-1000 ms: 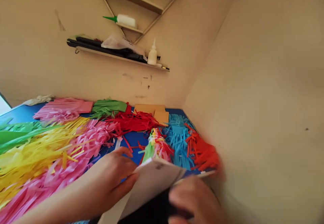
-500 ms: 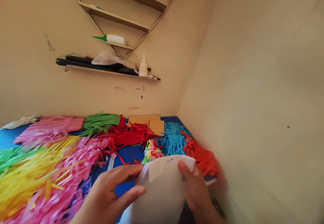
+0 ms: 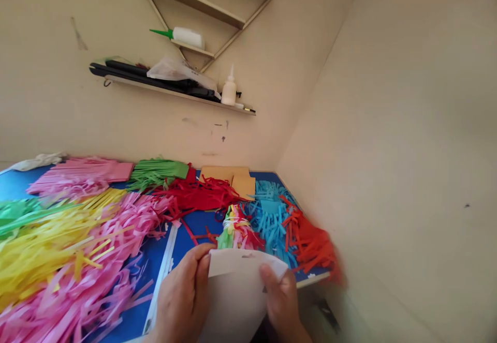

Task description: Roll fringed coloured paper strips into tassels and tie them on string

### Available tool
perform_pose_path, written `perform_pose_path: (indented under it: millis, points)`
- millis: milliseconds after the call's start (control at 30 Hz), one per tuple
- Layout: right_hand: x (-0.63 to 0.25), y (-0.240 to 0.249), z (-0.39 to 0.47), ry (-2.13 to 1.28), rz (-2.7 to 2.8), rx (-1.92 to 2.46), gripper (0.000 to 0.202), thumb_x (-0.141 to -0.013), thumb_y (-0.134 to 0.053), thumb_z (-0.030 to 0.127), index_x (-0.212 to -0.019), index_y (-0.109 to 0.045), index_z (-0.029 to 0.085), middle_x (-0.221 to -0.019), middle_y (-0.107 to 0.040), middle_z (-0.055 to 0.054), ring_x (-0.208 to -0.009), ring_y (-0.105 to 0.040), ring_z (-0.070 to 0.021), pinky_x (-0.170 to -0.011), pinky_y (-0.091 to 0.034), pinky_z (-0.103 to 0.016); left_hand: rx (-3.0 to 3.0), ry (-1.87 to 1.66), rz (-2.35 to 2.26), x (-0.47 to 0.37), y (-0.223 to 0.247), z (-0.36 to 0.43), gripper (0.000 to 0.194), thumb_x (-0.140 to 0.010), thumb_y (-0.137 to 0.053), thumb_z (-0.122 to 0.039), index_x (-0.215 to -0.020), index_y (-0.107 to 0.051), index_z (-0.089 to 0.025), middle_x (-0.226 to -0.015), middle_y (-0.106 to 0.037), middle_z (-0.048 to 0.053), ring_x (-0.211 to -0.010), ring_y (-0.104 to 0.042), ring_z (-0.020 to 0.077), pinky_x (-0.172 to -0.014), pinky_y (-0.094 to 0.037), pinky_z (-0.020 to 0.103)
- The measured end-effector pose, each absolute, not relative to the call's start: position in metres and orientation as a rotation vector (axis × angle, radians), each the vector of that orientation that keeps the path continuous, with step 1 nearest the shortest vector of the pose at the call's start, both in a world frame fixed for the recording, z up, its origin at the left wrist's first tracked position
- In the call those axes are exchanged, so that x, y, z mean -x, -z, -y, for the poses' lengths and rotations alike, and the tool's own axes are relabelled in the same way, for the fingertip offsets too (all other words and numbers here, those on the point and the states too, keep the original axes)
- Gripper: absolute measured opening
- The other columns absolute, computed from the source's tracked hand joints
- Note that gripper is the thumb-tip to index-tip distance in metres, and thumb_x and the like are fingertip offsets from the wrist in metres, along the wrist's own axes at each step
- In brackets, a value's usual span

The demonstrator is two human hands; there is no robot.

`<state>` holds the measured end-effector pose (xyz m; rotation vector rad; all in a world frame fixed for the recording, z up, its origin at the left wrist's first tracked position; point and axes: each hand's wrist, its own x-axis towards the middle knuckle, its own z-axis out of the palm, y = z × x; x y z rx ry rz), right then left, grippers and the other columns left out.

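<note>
A white plastic-looking bag (image 3: pixel 236 296) with a small slot near its top edge stands upright in front of me at the bottom centre. My left hand (image 3: pixel 186 291) is closed on its left edge near the top corner. At the upper right corner, my right hand (image 3: pixel 281 299) pinches the bag with the thumb on its near face. What the bag contains, if anything, is hidden. Just beyond its top edge lies a bundle of multicoloured paper strips (image 3: pixel 237 229) bound with white string.
Fringed paper covers much of the blue table (image 3: pixel 134 314): yellow strips (image 3: pixel 50 250), pink strips (image 3: pixel 128 229), green fringe (image 3: pixel 159 173), red strips (image 3: pixel 205 195), blue fringe (image 3: pixel 272 208) and orange-red fringe (image 3: pixel 314 244). Tan sheets (image 3: pixel 244 185) lie behind. A wall shelf (image 3: pixel 163 92) holds a white bottle (image 3: pixel 229 92).
My left hand, its thumb and fingers apart before, has closed on the bag's left edge. The bag and my right hand have shifted slightly left and down in view, and the camera has tilted downward.
</note>
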<state>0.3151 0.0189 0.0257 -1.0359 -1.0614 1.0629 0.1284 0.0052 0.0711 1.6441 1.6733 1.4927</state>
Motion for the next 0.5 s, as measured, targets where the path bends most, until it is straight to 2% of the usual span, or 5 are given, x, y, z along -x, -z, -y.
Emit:
perform_pose_path:
  millis: [100,200,267,400,500]
  points:
    - [-0.309,-0.027,-0.018,-1.127,1.108,1.002,0.046,-0.080,-0.069,0.057,-0.084,-0.076,0.012,-0.076,-0.072,-0.011,-0.070,-0.067,-0.0233,-0.066,-0.056,-0.032,-1.647,-1.452,-1.718,-0.123,-0.066,-0.005,0.024,-0.088,-0.046,-0.037,-0.083,-0.067,-0.027,-0.081,-0.074,0.004,-0.076,-0.067,0.0213,-0.070,-0.048,0.026]
    - [-0.305,-0.028,-0.021,-1.223,1.063,0.956,0.047,-0.078,-0.071,0.056,-0.091,-0.075,0.011,-0.080,-0.073,-0.011,-0.071,-0.068,-0.0235,-0.070,-0.056,-0.033,-1.513,-1.455,-1.675,-0.122,-0.069,0.001,0.029,-0.091,-0.043,-0.041,-0.081,-0.065,-0.025,-0.077,-0.071,0.003,-0.068,-0.061,0.0192,-0.065,-0.045,0.025]
    - [-0.302,-0.029,-0.024,-1.284,1.051,0.930,0.047,-0.078,-0.071,0.056,-0.092,-0.075,0.011,-0.077,-0.072,-0.010,-0.069,-0.067,-0.0225,-0.069,-0.056,-0.033,-1.431,-1.471,-1.652,-0.122,-0.071,0.006,0.029,-0.091,-0.045,-0.043,-0.082,-0.066,-0.024,-0.078,-0.070,0.002,-0.069,-0.060,0.0188,-0.065,-0.044,0.025]
    - [-0.296,-0.033,-0.027,-1.285,1.094,0.925,0.040,-0.083,-0.068,0.051,-0.093,-0.076,0.013,-0.074,-0.070,-0.006,-0.063,-0.063,-0.0169,-0.066,-0.053,-0.027,-1.407,-1.411,-1.718,-0.115,-0.068,0.010,0.034,-0.092,-0.039,-0.043,-0.096,-0.066,-0.024,-0.092,-0.072,0.003,-0.084,-0.063,0.0214,-0.073,-0.046,0.026]
    - [-0.294,-0.035,-0.028,-1.282,1.150,0.919,0.039,-0.084,-0.066,0.051,-0.090,-0.075,0.014,-0.071,-0.067,-0.003,-0.061,-0.058,-0.0140,-0.062,-0.049,-0.024,-1.463,-1.257,-1.774,-0.105,-0.064,0.009,0.038,-0.093,-0.037,-0.048,-0.102,-0.065,-0.023,-0.091,-0.072,0.003,-0.082,-0.063,0.0216,-0.071,-0.048,0.027]
